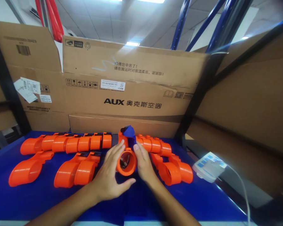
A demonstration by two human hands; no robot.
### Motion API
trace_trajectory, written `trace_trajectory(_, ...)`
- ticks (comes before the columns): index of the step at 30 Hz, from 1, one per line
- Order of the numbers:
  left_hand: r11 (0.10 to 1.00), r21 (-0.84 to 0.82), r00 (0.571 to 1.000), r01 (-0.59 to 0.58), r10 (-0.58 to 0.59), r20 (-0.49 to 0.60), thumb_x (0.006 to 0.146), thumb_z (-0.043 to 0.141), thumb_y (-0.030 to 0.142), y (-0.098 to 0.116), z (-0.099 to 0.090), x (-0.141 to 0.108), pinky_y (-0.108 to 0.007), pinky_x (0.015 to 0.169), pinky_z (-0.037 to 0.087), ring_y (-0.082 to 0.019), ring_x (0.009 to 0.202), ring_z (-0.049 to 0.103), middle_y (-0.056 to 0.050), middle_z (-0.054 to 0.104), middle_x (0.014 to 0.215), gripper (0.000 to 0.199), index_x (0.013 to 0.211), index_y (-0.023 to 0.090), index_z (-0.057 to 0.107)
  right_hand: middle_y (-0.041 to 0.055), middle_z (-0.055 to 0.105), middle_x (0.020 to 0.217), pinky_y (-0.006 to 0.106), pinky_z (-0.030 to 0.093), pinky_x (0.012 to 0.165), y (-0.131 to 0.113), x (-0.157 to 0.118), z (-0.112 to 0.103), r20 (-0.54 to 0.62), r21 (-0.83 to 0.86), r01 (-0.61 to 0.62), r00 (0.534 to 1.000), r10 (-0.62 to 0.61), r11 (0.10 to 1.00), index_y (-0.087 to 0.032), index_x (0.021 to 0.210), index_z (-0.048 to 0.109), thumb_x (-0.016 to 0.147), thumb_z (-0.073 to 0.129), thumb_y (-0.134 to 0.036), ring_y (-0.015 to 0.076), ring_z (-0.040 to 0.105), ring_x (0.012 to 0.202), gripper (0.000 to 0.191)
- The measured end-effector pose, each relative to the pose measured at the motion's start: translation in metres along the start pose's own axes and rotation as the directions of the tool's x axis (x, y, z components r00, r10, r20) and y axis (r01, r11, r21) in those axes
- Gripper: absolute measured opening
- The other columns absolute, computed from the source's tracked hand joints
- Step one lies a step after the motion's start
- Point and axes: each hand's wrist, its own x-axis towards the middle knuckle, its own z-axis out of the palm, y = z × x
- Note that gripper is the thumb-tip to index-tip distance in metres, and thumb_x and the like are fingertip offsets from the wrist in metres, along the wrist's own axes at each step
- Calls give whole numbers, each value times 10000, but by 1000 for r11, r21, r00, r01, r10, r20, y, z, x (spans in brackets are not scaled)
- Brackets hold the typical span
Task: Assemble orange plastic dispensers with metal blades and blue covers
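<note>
An orange tape dispenser [126, 162] with a blue piece [129, 131] at its top stands at the middle of the blue table, its round opening facing me. My left hand [112, 172] is on its left side, fingers stretched upward against it and thumb spread out below. On the right side, my right hand [142, 160] has its fingers closed around the blue part near the top; the fingertips are partly hidden. More orange dispensers [66, 172] lie to the left of my hands, and others [169, 172] lie to the right.
Behind the table [143, 201] stands a printed cardboard sheet [132, 88]. A row of orange dispensers [72, 144] runs along the back. A white plastic box [208, 168] with a cable lies at the right edge, near a dark metal post [195, 103].
</note>
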Motion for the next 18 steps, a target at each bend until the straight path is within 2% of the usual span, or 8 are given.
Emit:
trace_trajectory(3, 976, 202, 995, -85, 94, -36, 662, 890, 176, -3, 2, -1, -628, 1193, 347, -438, 1421, 450, -168, 479, 1536, 1028, 1570, 306, 426, 85, 717, 986, 453, 528, 976, -1, -4, 3, 13, -7, -32, 999, 32, 999, -214, 1090, 668, 1003, 427, -673, 301, 649, 1056, 526)
trace_trajectory(5, 941, 317, 991, -120, 134, -25, 686, 843, 120, -2, -1, -1, -605, 1162, 401, -425, 1373, 498, -174, 515, 1461, 958, 1547, 295, 461, 81, 718, 941, 453, 539, 946, -2, -6, 3, 33, -37, -53, 998, 54, 998, -219, 1031, 677, 1000, 394, -705, 295, 648, 995, 563)
trace_trajectory(7, 908, 385, 985, -167, 173, 20, 702, 811, 94, 3, -11, 0, -593, 1134, 437, -411, 1331, 539, -169, 567, 1380, 895, 1518, 285, 498, 67, 709, 867, 434, 560, 880, -3, -8, 1, 79, -58, -58, 995, 63, 997, -233, 935, 679, 1000, 352, -728, 275, 645, 890, 597)
trace_trajectory(9, 896, 392, 978, -210, 198, 72, 699, 811, 97, 9, -27, 1, -606, 1123, 447, -407, 1310, 565, -152, 616, 1345, 856, 1485, 289, 532, 60, 700, 798, 411, 571, 807, -4, -8, 0, 147, -41, -46, 988, 52, 998, -242, 919, 692, 999, 316, -742, 263, 648, 815, 631)
trace_trajectory(11, 898, 376, 974, -228, 204, 102, 666, 840, 114, 15, -52, 3, -627, 1121, 447, -412, 1309, 579, -125, 640, 1371, 841, 1439, 310, 573, 64, 709, 775, 384, 567, 712, -6, -7, -2, 241, 16, -47, 970, 42, 999, -236, 1014, 709, 1002, 264, -750, 251, 662, 752, 680)
trace_trajectory(13, 887, 401, 973, -229, 209, 95, 614, 879, 128, 21, -85, 5, -631, 1125, 447, -415, 1306, 588, -99, 654, 1394, 849, 1395, 332, 616, 70, 728, 793, 343, 532, 612, -7, -6, -4, 311, 73, -72, 949, 46, 995, -218, 1098, 696, 1004, 178, -756, 224, 663, 678, 753)
trace_trajectory(16, 832, 517, 979, -203, 182, 92, 549, 929, 161, 29, -145, 5, -625, 1147, 421, -406, 1295, 599, -52, 670, 1399, 871, 1349, 370, 654, 73, 738, 806, 311, 501, 574, -9, -3, -7, 306, 120, -90, 951, 49, 989, -205, 1108, 681, 998, 109, -759, 199, 660, 642, 804)
trace_trajectory(18, 762, 621, 981, -182, 98, 166, 605, 914, 264, 35, -185, 1, -665, 1097, 442, -373, 1282, 611, 36, 668, 1409, 789, 1333, 412, 650, 72, 737, 798, 318, 506, 592, -10, -1, -11, 282, 123, -70, 959, 33, 990, -211, 1075, 692, 1001, 118, -755, 198, 657, 648, 794)
